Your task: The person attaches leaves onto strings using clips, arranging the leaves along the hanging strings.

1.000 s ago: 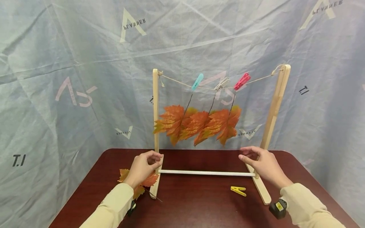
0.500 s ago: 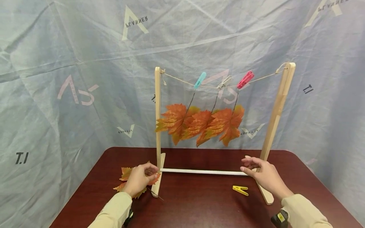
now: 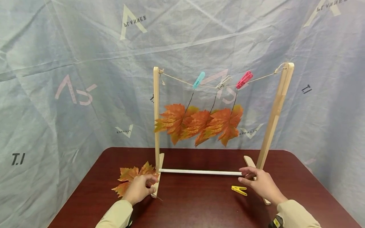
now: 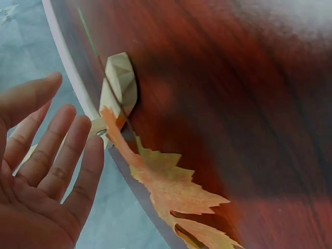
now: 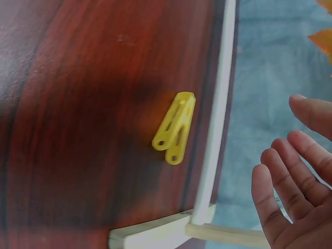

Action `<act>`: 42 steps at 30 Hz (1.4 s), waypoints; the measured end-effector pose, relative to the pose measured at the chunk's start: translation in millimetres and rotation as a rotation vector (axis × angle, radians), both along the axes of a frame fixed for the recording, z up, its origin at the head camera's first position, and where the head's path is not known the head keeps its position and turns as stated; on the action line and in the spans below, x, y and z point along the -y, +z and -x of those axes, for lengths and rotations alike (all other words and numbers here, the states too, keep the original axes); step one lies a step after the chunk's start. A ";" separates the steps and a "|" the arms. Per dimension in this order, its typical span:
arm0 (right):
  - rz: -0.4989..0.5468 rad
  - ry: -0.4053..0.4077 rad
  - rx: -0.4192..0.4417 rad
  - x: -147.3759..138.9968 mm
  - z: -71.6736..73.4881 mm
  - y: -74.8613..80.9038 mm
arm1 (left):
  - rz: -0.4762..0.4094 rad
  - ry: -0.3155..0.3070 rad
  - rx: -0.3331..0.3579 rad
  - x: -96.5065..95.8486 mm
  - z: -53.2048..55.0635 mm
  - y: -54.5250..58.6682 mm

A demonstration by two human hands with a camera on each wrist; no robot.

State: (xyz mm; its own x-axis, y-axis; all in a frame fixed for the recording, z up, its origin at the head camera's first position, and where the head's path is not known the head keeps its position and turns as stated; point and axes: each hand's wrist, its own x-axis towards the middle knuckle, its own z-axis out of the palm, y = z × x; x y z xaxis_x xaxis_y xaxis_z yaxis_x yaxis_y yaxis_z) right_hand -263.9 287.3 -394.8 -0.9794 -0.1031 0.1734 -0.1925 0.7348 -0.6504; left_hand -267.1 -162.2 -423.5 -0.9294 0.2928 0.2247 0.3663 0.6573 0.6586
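Note:
Over an orange-yellow artificial maple leaf (image 3: 126,174) on the table hovers my left hand (image 3: 139,189), its fingers relaxed and holding nothing. The leaf's thin stem (image 4: 118,101) crosses the stand's left foot (image 4: 122,83) in the left wrist view. My right hand (image 3: 260,183) is by the right foot of the stand, fingers loosely bent and apart. Just left of that hand, a yellow clothespin (image 3: 239,190) lies on the table; the right wrist view shows the clothespin (image 5: 175,127) whole, with the hand not touching it.
A wooden stand (image 3: 156,120) carries a string (image 3: 178,79). Blue (image 3: 199,80), whitish (image 3: 223,82) and pink (image 3: 244,79) clothespins on it hold hanging maple leaves (image 3: 199,125). A white rod (image 3: 199,172) joins the feet. Behind the table (image 3: 196,209) hangs a grey cloth (image 3: 85,133).
Both hands have come down: the left lower over the loose leaf, the right lower near the yellow clothespin. Leaf, clothespin and stand stay in place; the head view shifts slightly.

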 end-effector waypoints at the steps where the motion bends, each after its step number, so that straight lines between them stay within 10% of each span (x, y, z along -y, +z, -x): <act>1: 0.004 -0.003 0.020 -0.4 0.5 -1.9 | 0.011 -0.001 0.002 0.1 -0.6 -1.3; 17: -0.025 -0.002 0.095 -10.3 9.2 -42.9 | 0.112 0.024 0.044 4.5 -2.0 -14.7; 42: -0.161 -0.041 0.071 -10.9 12.4 -60.2 | 0.377 0.021 -0.130 -1.5 0.2 -26.2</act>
State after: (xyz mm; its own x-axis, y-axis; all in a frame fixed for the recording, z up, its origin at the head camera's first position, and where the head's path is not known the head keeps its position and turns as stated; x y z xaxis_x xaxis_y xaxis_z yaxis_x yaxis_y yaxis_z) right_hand -276.4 298.2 -455.0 -0.9925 -0.0842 0.0883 -0.1185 0.8367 -0.5347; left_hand -267.3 -160.6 -449.7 -0.9071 0.3583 0.2211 0.4144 0.8524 0.3188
